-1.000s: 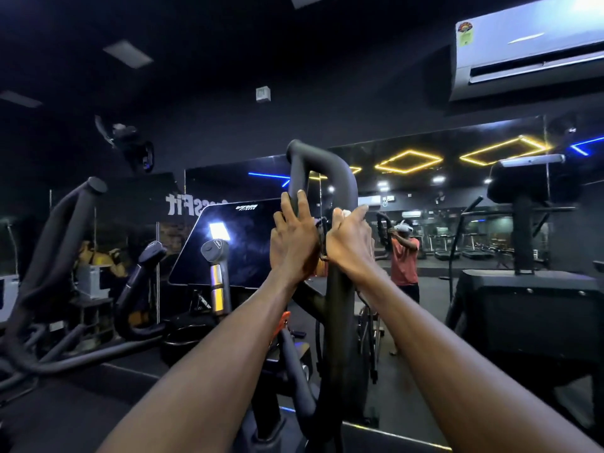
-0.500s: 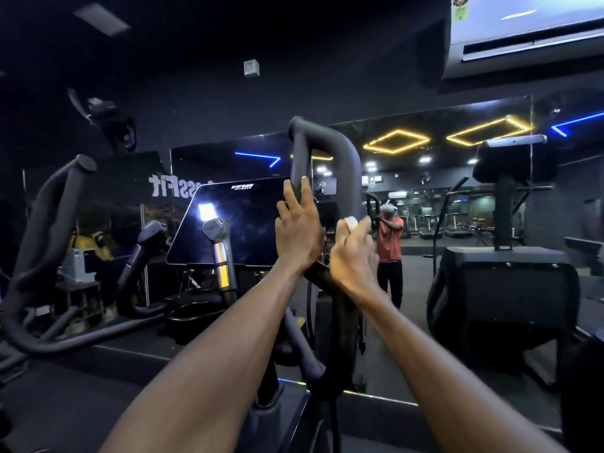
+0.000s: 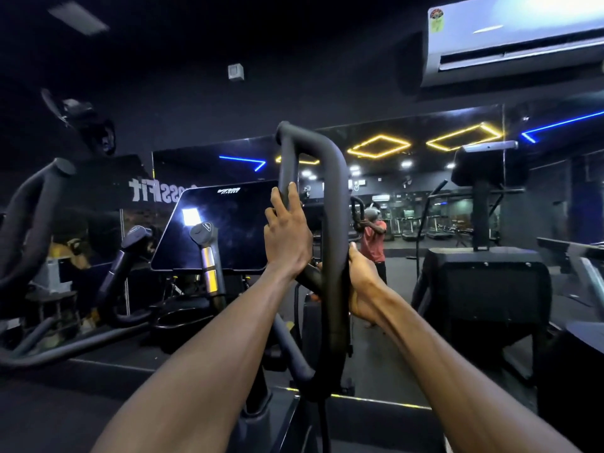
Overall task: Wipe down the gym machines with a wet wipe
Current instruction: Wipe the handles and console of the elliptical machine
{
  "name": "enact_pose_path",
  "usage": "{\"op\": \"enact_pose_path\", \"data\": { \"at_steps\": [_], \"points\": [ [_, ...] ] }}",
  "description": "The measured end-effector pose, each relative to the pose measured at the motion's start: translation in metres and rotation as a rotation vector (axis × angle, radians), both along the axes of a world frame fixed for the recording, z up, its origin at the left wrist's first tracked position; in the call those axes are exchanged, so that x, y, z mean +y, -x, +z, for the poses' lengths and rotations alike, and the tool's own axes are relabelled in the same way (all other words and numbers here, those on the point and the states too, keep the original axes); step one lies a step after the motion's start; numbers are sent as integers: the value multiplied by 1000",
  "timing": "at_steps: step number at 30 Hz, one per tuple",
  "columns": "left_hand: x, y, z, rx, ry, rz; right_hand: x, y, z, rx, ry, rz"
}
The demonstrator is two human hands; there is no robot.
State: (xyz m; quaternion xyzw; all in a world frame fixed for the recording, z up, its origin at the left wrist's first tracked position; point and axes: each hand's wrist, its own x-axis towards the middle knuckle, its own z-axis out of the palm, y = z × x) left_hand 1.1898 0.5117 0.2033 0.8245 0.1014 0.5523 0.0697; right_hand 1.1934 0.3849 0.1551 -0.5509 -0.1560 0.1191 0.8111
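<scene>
A black looped handle bar (image 3: 334,178) of an elliptical machine rises in front of me. My left hand (image 3: 287,238) rests against its left tube, fingers straight and pointing up. Lower down, my right hand (image 3: 361,286) wraps round the right tube from the far side, its fingers hidden behind the bar. The wet wipe showed as a white scrap under those fingers half a second ago; now it is out of sight inside that grip.
The machine's dark console screen (image 3: 225,227) and a short grip with yellow bands (image 3: 208,256) stand to the left. The other curved handle (image 3: 29,207) is far left. A bulky black machine (image 3: 483,289) stands right, before a wall mirror (image 3: 425,204). An air conditioner (image 3: 516,37) hangs above.
My right hand has slid down the right tube and round behind it, hiding the wipe. The left hand stays on the left tube. My view has shifted slightly.
</scene>
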Motion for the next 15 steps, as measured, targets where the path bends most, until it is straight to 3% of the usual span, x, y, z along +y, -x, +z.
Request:
{"op": "enact_pose_path", "data": {
  "at_steps": [4,7,10,13,15],
  "points": [
    [1,-2,0,3,7,26,-1,-17,31,-74,-81,-31],
    [-2,-3,0,9,16,52,-1,-16,26,-58,7,52],
    [-3,-4,1,12,14,73,-1,-25,47,-10,-66,187],
    [-1,-6,0,9,17,92,-4,-38,81,-14,-158,145],
    [-1,-7,0,6,11,97,-5,-39,77,-11,-123,243]
  ]
}}
